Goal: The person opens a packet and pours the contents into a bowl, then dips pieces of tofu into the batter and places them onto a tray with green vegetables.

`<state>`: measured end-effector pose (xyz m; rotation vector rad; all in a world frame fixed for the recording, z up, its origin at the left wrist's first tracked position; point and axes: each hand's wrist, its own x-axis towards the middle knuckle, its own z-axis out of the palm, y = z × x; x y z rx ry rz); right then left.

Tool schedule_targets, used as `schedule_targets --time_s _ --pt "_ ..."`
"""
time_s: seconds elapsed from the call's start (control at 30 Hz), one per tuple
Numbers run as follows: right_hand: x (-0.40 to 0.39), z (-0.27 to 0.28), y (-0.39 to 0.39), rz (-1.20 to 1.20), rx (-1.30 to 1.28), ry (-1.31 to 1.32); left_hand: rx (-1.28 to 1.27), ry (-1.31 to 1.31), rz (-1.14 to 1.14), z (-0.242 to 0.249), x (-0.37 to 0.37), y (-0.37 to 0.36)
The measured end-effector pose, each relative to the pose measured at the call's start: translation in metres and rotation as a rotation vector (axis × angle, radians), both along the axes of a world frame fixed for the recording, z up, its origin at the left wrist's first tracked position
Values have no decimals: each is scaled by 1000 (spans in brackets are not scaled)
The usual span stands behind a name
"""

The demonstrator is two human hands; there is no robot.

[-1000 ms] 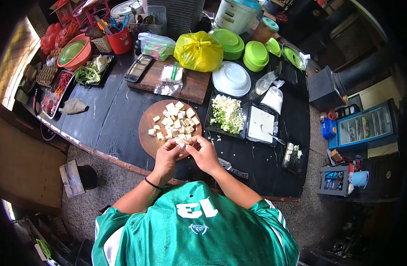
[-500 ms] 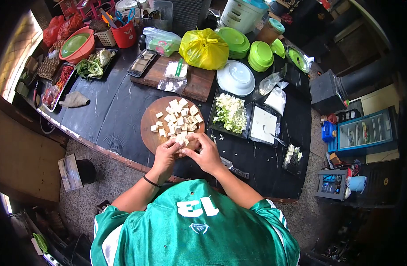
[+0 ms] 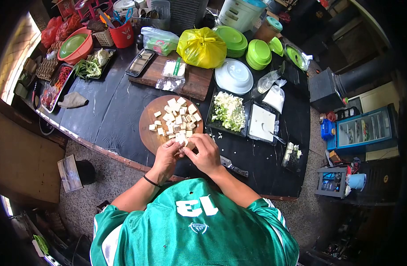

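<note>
My left hand [image 3: 166, 155] and my right hand [image 3: 203, 153] meet over the near edge of a round wooden board [image 3: 148, 113]. The fingers of both are closed on a tofu piece [image 3: 181, 139], whose white, crumbly side faces up. Part of it is covered by my fingertips. Behind my hands, a loose pile of tofu cubes [image 3: 179, 117] with tan skins is spread over the board. A knife [image 3: 234, 166] lies on the table just right of my right wrist.
Right of the board stand a black tray of chopped white and green vegetables [image 3: 228, 111] and a tray of white stuff [image 3: 261, 124] with a spoon. Behind are a thick wooden block [image 3: 197, 84], a yellow bag [image 3: 201, 48] and a white lidded bowl [image 3: 233, 76]. A small dark tray [image 3: 292, 160] sits far right.
Both hands stay together over the board's near edge, with small finger movements around the tofu piece, whose white side shows more now. The whole view has shifted slightly.
</note>
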<state>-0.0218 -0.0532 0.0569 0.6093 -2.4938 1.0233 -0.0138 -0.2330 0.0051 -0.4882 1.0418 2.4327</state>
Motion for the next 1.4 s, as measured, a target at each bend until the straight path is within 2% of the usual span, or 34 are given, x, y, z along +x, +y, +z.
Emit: schedule_targets --time_s 0.3,0.43,0.57,0.63,0.7,0.8,1.03,1.17,1.23,1.3,1.37,1.4 --pt "17 -3 15 -34 23 108 -42 3 -45 10 0 11" --pt "31 0 35 -59 27 47 -27 -21 -64 10 4 22" --pt "32 -1 85 -284 -64 49 -55 -23 -140 6 8 32" --pt "26 1 135 -485 60 105 -52 -15 -144 11 8 39" --pt "28 1 187 -653 64 72 -64 -21 -167 13 8 48" --pt "39 7 243 -759 101 31 -55 -19 -207 9 5 66" --pt "59 18 270 -651 112 -68 -41 -43 -247 22 6 125" --pt "48 9 330 -853 342 -153 -56 -34 -273 23 7 147" --pt "38 14 351 -866 380 -156 -93 -45 -272 23 9 156" --pt "35 18 357 -845 362 -152 -105 -39 -265 24 11 166" --pt "34 19 347 -695 162 -129 -117 -33 -255 26 11 178" --pt "36 27 335 -658 77 -212 -126 -11 -259 25 10 184"
